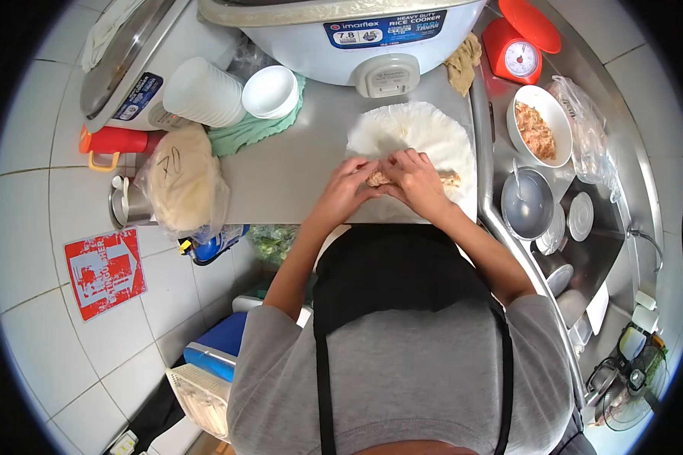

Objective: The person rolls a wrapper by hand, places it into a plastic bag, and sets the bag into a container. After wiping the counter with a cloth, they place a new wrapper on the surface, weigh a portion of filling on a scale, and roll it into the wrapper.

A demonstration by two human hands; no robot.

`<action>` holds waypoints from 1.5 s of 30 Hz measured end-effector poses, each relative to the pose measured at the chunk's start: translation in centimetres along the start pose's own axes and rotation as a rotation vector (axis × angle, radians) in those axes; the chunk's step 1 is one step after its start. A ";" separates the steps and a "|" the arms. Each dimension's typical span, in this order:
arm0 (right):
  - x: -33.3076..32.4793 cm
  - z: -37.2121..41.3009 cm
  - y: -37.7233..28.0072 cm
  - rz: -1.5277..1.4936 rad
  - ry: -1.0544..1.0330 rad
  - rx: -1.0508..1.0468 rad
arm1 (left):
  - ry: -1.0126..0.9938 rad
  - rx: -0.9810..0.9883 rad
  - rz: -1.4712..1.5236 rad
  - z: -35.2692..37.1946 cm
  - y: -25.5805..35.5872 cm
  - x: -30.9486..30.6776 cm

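Note:
A thin round white wrapper lies on the metal counter in front of me. Across its near part runs a line of orange-pink meat filling, partly hidden by my fingers. My left hand is closed at the left end of this line, fingertips pinched against the filling. Close beside it, my right hand bends over the middle, its fingers curled and pressed onto the filling. A small lump shows between the two hands. Whether the fingertips also grip the wrapper's edge cannot be seen.
A large rice cooker stands behind the wrapper. Left are stacked white bowls, a green cloth and bagged wrappers. To the right sit a bowl of filling, a grey bowl with a spoon and a red scale.

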State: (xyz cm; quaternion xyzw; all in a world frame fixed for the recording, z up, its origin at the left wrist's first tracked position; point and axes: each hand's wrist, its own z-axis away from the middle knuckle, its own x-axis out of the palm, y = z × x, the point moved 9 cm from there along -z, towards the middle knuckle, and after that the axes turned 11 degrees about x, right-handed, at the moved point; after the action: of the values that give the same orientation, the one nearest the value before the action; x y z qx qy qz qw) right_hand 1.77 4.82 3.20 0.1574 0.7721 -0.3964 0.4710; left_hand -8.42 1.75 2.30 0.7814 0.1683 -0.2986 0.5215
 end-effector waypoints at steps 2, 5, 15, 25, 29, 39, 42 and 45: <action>1.2 0.1 0.6 -0.022 -0.036 -0.050 | -0.044 0.003 -0.046 0.2 -1.6 1.3; 0.7 -0.3 0.9 -0.075 -0.070 -0.004 | -0.072 0.042 -0.086 0.2 -2.6 1.8; -4.1 3.3 6.0 -0.074 -0.068 0.144 | -0.074 0.132 -0.091 -1.6 -1.0 3.7; -5.6 4.7 9.6 -0.306 -0.204 0.309 | -0.102 0.181 -0.136 -4.0 1.8 6.2; -6.7 4.9 9.8 -0.307 -0.246 0.362 | -0.083 0.174 -0.128 -4.1 2.3 6.7; -5.6 5.1 10.0 -0.330 -0.187 0.285 | -0.102 0.199 -0.198 -6.5 4.4 10.5; -5.7 5.3 10.6 -0.350 -0.187 0.371 | -0.078 0.177 -0.221 -6.7 3.5 11.3; -7.0 5.9 11.2 -0.424 -0.124 0.515 | -0.045 0.192 -0.210 -6.7 3.9 10.7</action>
State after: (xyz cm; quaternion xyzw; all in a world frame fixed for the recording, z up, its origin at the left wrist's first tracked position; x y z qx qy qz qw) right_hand 15.78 8.40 2.52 0.0828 0.6319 -0.6765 0.3691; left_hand 3.98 5.78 0.07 0.7988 0.2080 -0.3837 0.4140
